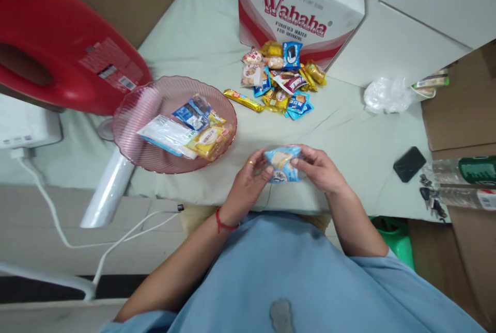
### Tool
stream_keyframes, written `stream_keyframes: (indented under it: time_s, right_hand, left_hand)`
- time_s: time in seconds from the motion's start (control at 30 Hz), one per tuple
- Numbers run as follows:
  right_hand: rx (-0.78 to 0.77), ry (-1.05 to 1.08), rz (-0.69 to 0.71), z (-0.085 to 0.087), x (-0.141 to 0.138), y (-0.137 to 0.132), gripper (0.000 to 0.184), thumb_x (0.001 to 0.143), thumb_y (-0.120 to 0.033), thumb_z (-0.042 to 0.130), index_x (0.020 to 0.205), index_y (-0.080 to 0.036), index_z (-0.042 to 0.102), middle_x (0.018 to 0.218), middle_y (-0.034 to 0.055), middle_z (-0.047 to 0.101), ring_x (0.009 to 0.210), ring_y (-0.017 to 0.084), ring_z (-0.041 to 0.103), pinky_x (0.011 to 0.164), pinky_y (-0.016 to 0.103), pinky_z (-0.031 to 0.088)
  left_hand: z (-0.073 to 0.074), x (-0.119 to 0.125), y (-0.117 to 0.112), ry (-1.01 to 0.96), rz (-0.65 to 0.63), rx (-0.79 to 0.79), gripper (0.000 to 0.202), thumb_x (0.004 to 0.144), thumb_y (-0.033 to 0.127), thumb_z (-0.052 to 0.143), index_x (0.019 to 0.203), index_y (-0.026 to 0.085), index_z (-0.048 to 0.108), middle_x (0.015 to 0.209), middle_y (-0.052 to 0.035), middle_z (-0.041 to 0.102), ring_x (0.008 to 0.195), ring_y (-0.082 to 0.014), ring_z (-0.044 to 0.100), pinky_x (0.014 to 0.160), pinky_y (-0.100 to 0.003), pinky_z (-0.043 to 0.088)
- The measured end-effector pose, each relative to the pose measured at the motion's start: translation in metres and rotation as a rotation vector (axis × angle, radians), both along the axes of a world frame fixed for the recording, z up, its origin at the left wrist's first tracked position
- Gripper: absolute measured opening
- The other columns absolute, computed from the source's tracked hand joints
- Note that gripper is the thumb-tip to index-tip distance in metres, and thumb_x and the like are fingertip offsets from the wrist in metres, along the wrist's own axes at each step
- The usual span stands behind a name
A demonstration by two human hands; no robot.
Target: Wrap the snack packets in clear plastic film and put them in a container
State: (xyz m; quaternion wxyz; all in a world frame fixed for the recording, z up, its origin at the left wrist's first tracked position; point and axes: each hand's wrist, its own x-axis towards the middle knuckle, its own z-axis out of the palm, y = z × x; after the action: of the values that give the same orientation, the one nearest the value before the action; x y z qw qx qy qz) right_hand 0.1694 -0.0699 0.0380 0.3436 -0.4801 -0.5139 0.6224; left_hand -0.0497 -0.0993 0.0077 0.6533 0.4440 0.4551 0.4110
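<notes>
Between my two hands is a light blue snack packet (284, 165), held just above the near edge of the table. My left hand (253, 178) grips its left side, thumb on the front. On the right side my right hand (320, 168) pinches it, thumb across the upper corner. To the left stands a pink ribbed glass bowl (132, 147) with several packets in it: a clear-and-white one (166, 134), a dark blue one (194, 112) and yellow ones (209, 142). Beyond my hands lies a loose pile of wrapped snacks (279, 77), with a yellow stick packet (244, 100) at its left.
A Wahaha carton (298, 13) stands behind the pile. A large red jug (77, 49) and a clear plastic roll (108, 188) are at left. Rightward lie a crumpled plastic bag (387, 95), a black case-like object (409, 164), keys (432, 196) and plastic bottles (461, 170).
</notes>
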Motion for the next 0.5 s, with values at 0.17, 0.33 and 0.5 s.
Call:
stream_keyframes:
  time_s: [0.17, 0.33, 0.5]
  right_hand:
    - [-0.105, 0.097, -0.178, -0.024, -0.020, -0.010, 0.062, 0.073, -0.048, 0.091, 0.127, -0.026, 0.068, 0.117, 0.0053, 0.076, 0.104, 0.023, 0.071, 0.095, 0.035, 0.058]
    - [-0.023, 0.094, -0.183, -0.031, -0.023, -0.017, 0.049, 0.087, -0.061, 0.076, 0.119, -0.025, 0.070, 0.112, 0.0053, 0.076, 0.106, 0.023, 0.069, 0.098, 0.037, 0.056]
    - [0.089, 0.069, -0.029, -0.022, -0.011, -0.016, 0.045, 0.095, -0.059, 0.070, 0.125, -0.025, 0.067, 0.119, 0.0054, 0.073, 0.112, 0.022, 0.066, 0.101, 0.035, 0.053]
  left_hand:
    - [-0.005, 0.014, 0.005, -0.021, 0.016, -0.005, 0.068, 0.092, 0.057, 0.070, 0.146, 0.018, 0.056, 0.149, -0.0130, 0.065, 0.138, -0.0293, 0.060, 0.120, -0.047, 0.046]
    - [-0.007, 0.015, 0.004, 0.185, 0.009, 0.151, 0.065, 0.097, 0.052, 0.065, 0.152, 0.020, 0.050, 0.157, -0.0137, 0.058, 0.145, -0.0276, 0.056, 0.124, -0.047, 0.042]
    - [0.008, 0.010, 0.009, 0.291, -0.051, 0.232, 0.060, 0.096, 0.046, 0.067, 0.148, 0.019, 0.056, 0.151, -0.0155, 0.064, 0.136, -0.0295, 0.063, 0.116, -0.047, 0.050]
